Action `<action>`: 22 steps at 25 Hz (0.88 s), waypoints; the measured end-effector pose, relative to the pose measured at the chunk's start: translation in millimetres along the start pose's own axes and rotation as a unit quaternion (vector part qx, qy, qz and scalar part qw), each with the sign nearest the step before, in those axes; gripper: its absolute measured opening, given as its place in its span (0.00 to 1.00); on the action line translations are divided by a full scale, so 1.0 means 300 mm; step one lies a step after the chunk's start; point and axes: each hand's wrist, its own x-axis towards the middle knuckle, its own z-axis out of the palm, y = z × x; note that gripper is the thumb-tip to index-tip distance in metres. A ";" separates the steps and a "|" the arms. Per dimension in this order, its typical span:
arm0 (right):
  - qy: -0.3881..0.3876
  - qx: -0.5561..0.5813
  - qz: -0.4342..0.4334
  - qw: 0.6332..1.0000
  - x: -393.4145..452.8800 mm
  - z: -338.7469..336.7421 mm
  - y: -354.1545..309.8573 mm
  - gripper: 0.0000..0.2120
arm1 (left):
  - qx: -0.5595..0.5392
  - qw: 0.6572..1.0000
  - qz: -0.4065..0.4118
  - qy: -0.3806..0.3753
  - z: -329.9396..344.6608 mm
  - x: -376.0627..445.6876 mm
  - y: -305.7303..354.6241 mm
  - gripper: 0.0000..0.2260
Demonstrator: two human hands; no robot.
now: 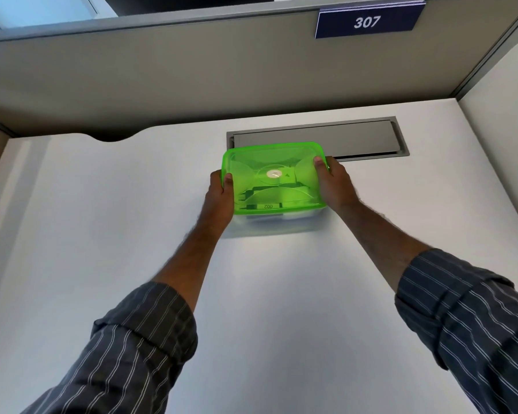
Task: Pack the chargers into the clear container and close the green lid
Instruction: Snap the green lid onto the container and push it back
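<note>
The clear container (pixel 277 224) stands on the white desk with the translucent green lid (pixel 274 162) lying on top of it. Dark and white charger shapes (pixel 263 206) show through the lid and the front wall. My left hand (pixel 219 198) grips the left side, with its thumb on the lid's edge. My right hand (pixel 334 183) grips the right side, thumb pressed on the lid's right rim.
A grey cable hatch (pixel 356 138) is set into the white desk (pixel 132 219) just behind the container. A beige partition (pixel 162 76) with a blue "307" sign (pixel 367 21) rises behind the desk. A curved cut-out (pixel 112 137) notches the back edge at left.
</note>
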 end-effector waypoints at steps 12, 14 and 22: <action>-0.024 -0.022 0.013 0.999 0.033 -0.010 -0.012 0.24 | -0.017 1.000 -0.017 -0.014 -0.003 0.032 0.010 0.17; -0.039 -0.014 0.021 0.999 0.034 -0.021 -0.029 0.24 | -0.016 0.999 -0.027 -0.022 -0.018 0.023 0.015 0.17; 0.122 -0.021 -0.068 0.990 -0.179 -0.066 0.041 0.18 | 0.096 0.993 0.066 0.000 -0.105 -0.178 -0.043 0.25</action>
